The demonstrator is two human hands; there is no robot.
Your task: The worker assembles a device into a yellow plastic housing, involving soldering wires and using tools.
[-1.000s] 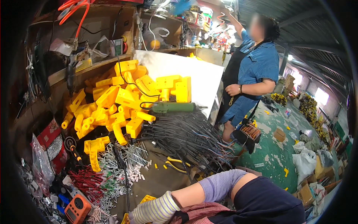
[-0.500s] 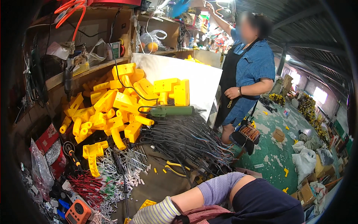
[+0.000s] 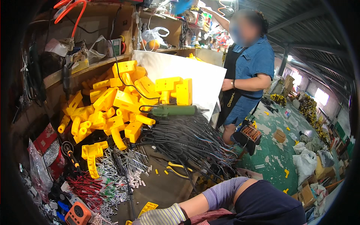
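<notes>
The person's left hand (image 3: 159, 216), in a striped work glove, sits at the lower edge of the head view; only the gloved wrist and back of it show, so whether it grips anything cannot be told. The forearm runs right to a lilac sleeve (image 3: 223, 192). The right hand is out of the picture. Just beside the glove lies 1 flat yellow plastic piece (image 3: 148, 207) on the brown table (image 3: 165, 183). Further up the table lies a scatter of short metal pins (image 3: 123, 165), with a bunch of red wires (image 3: 88, 185) to their left and an orange box-shaped device (image 3: 77, 214) at the lower left. A tangled heap of black cables (image 3: 191, 140) fills the middle, and a green power tool (image 3: 174, 110) lies across its top. Behind it rises a large pile of yellow plastic parts (image 3: 112, 101) against a white board (image 3: 210, 80). To the right, well apart from the glove, a second person in a blue denim top (image 3: 255, 60) stands by the table's far corner, 1 arm raised toward a shelf.
</notes>
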